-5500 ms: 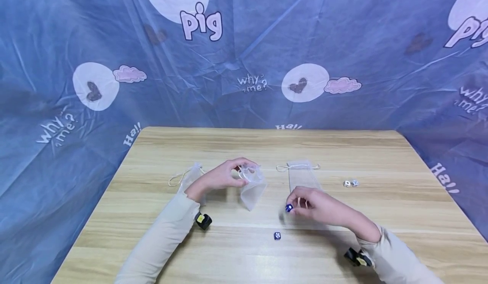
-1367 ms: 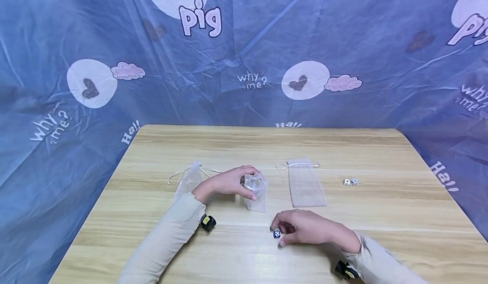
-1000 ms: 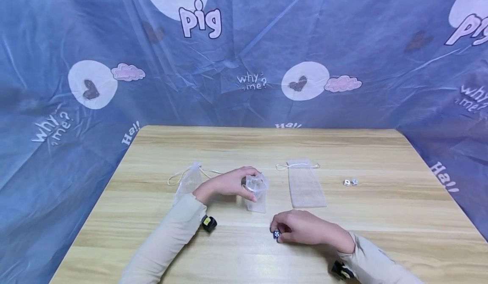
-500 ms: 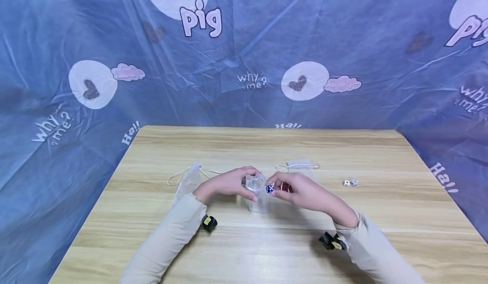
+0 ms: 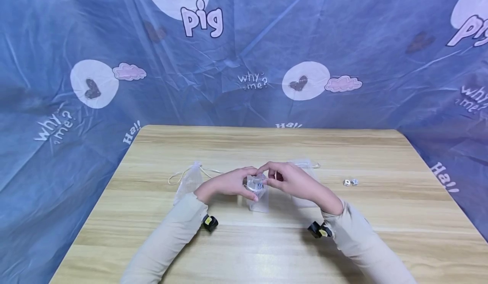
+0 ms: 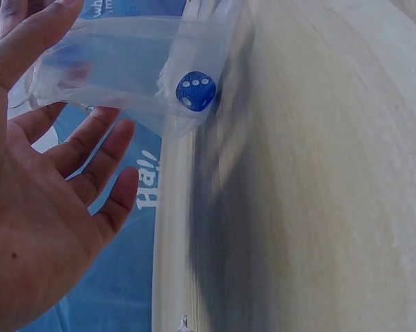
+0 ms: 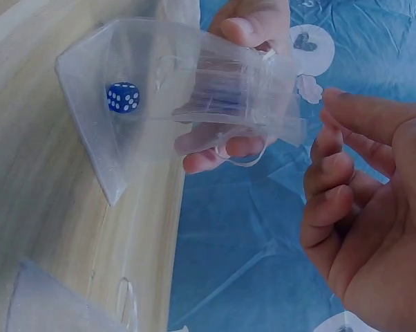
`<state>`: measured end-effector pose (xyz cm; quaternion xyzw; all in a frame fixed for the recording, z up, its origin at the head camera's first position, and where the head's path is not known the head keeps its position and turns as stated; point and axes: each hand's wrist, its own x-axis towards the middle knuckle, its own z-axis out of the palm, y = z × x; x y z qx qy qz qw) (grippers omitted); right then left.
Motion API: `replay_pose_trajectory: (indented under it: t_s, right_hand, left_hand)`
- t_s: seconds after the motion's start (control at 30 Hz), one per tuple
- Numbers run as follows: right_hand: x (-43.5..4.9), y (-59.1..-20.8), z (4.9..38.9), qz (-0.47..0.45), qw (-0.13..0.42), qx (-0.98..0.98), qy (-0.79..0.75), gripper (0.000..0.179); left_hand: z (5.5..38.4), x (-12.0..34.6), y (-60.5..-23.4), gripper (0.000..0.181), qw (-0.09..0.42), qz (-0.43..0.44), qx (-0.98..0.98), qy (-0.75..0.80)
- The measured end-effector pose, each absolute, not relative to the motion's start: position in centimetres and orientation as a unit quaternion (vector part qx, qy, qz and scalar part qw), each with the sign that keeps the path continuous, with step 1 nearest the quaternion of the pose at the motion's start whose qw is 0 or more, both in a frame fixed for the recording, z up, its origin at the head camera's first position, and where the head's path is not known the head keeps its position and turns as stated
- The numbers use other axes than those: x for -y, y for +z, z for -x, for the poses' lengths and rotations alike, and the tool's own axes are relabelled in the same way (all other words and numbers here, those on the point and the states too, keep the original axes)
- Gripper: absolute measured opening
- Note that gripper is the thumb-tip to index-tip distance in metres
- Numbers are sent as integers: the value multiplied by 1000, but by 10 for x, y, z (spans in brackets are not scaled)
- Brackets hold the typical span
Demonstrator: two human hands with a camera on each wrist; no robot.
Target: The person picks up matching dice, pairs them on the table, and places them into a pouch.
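Observation:
My left hand (image 5: 228, 181) holds a sheer white drawstring pouch (image 5: 259, 206) by its mouth, thumb and fingers round the opening. A blue die with white pips (image 7: 123, 97) lies at the bottom of the pouch. Farther up inside, a blurred blue die (image 6: 66, 55) shows through the mesh in the left wrist view. Close by the opening, my right hand (image 5: 292, 181) has its fingers bent and thumb near the index tip. Nothing shows between those fingertips.
A second sheer pouch (image 5: 188, 186) lies left, partly behind the left forearm. Another pouch (image 5: 306, 202) lies flat beneath the right hand, partly covered. Two white dice (image 5: 350, 182) sit together at the right. A printed blue cloth (image 5: 236, 42) hangs behind the wooden table (image 5: 244, 250).
My right hand picked up the blue die from the front of the table, carried it up and left to the pouch mouth and let it go inside. The left hand stays nearly still.

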<state>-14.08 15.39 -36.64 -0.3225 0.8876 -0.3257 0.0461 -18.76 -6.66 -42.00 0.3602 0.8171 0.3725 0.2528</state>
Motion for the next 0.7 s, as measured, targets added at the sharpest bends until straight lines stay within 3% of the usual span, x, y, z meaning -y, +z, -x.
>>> replay_pose_trajectory:
  t_s: [0.4, 0.7]
  right_hand:
    - [-168, -378, 154, 335, 28, -880, -336, 26]
    - [-164, -388, 162, 355, 64, -877, -319, 28]
  left_hand:
    - [190, 66, -420, 63, 242, -371, -822, 357]
    - [189, 66, -420, 63, 261, -366, -810, 377]
